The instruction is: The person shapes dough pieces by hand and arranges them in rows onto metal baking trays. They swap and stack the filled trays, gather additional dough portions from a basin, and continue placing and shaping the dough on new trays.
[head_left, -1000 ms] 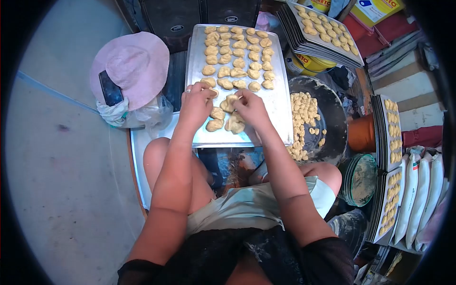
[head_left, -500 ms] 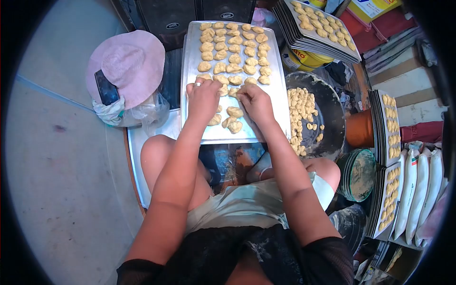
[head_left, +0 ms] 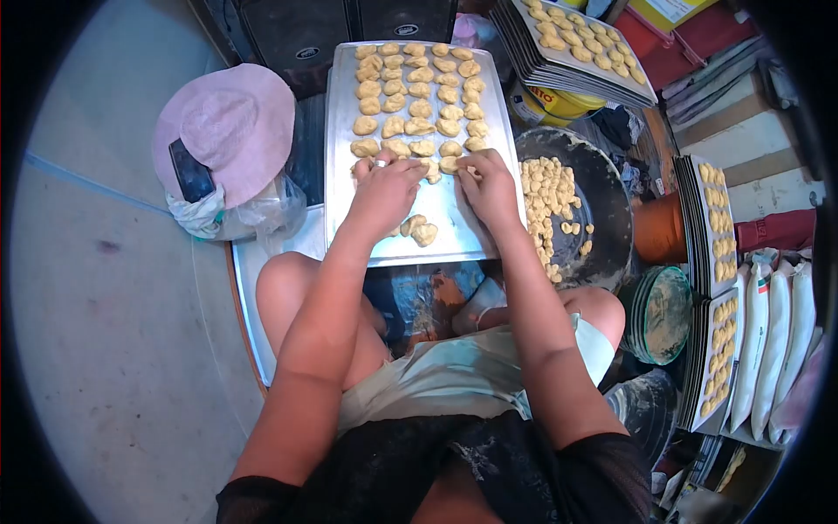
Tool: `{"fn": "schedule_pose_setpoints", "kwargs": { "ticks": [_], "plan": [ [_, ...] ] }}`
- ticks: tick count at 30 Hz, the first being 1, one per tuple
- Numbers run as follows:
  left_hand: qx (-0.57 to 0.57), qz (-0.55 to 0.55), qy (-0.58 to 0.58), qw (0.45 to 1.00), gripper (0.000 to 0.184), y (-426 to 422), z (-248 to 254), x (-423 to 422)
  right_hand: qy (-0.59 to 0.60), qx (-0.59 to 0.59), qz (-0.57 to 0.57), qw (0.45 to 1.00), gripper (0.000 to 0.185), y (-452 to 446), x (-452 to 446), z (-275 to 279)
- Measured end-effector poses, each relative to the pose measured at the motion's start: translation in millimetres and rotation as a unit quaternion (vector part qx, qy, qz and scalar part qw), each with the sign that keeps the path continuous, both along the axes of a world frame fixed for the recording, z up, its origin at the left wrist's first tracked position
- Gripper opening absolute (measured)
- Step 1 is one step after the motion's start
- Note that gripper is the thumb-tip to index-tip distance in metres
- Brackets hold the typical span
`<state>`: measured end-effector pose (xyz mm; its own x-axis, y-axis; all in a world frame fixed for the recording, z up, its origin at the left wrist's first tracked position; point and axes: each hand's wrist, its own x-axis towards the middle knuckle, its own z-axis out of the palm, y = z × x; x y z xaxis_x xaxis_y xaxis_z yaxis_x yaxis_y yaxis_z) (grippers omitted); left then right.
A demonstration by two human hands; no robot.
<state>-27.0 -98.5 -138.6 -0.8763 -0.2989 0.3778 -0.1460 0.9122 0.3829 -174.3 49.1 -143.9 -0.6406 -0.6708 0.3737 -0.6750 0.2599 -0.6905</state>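
A metal baking tray (head_left: 463, 236) rests in front of me, with rows of yellowish dough pieces (head_left: 421, 108) over its far part. My left hand (head_left: 384, 194), with a ring on one finger, bends over the near left pieces. Its thumb side is closed against a small dough lump (head_left: 431, 171). To its right, my right hand (head_left: 491, 188) pinches at the edge of another dough piece (head_left: 449, 164). A small cluster of loose dough lumps (head_left: 424, 234) lies nearer to me, partly hidden by my left hand.
Right of the tray, a round black pan (head_left: 602, 236) holds many small dough lumps (head_left: 550, 188). Stacked trays (head_left: 602, 61) with dough stand at the back right; more trays (head_left: 720, 236) stand further right. A pink hat (head_left: 249, 122) and a phone (head_left: 190, 170) lie at the left.
My right hand has shifted right, and my hands are wider apart. The dough pair that lay between my wrists is gone from that spot; the lower cluster still lies there.
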Motion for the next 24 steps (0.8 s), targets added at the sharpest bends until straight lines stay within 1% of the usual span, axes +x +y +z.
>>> {"fn": "schedule_pose_setpoints", "kwargs": {
  "ticks": [1,2,4,7,8,10,12,13,15,16,17,18,20,21,24],
  "plan": [
    [0.007,0.01,-0.004,1.0,0.02,-1,5,3,0.012,-0.017,-0.002,1.0,0.019,5,9,7],
    [0.016,0.019,-0.009,1.0,0.021,-1,11,6,-0.076,-0.019,0.051,0.996,0.021,8,19,8],
    [0.058,-0.016,-0.032,0.998,0.021,-5,19,21,-0.146,0.06,0.196,0.968,0.028,18,54,32],
    [0.094,-0.044,-0.078,0.992,0.023,-5,38,45,-0.144,0.093,0.276,0.946,0.032,24,40,13],
    [0.103,-0.048,-0.094,0.989,0.023,-4,42,50,-0.156,0.082,0.244,0.954,0.03,29,29,16],
    [0.098,-0.04,-0.063,0.992,0.027,-1,41,51,-0.168,0.038,0.136,0.976,0.027,30,7,11],
    [0.085,-0.043,-0.033,0.995,0.03,6,39,46,-0.133,0.062,0.02,0.989,0.027,27,-6,13],
    [0.061,-0.056,-0.024,0.996,0.031,12,36,40,-0.098,0.092,0.011,0.991,0.027,25,-12,8],
    [0.007,-0.08,-0.005,0.997,0.033,27,24,21,-0.153,0.079,0.032,0.985,0.025,30,-12,7],
    [-0.023,-0.094,0.003,0.995,0.037,35,20,14,-0.18,0.072,0.043,0.98,0.024,32,-10,10],
    [-0.03,-0.104,0.005,0.994,0.034,43,11,7,-0.226,0.027,0.068,0.971,0.025,33,-10,-2],
    [-0.038,-0.113,0.008,0.993,0.031,48,7,2,-0.238,0.055,0.072,0.967,0.024,35,-13,-2],
    [-0.041,-0.129,-0.059,0.989,0.023,52,-1,-2,-0.262,0.112,0.082,0.955,0.022,42,-25,-1],
    [-0.042,-0.138,-0.094,0.985,0.019,53,-2,-2,-0.239,0.036,0.074,0.968,0.019,42,-40,-25],
    [-0.041,-0.13,-0.049,0.989,0.011,57,-4,-4,-0.237,-0.113,-0.033,0.964,0.013,20,-33,-21]
  ]
}}
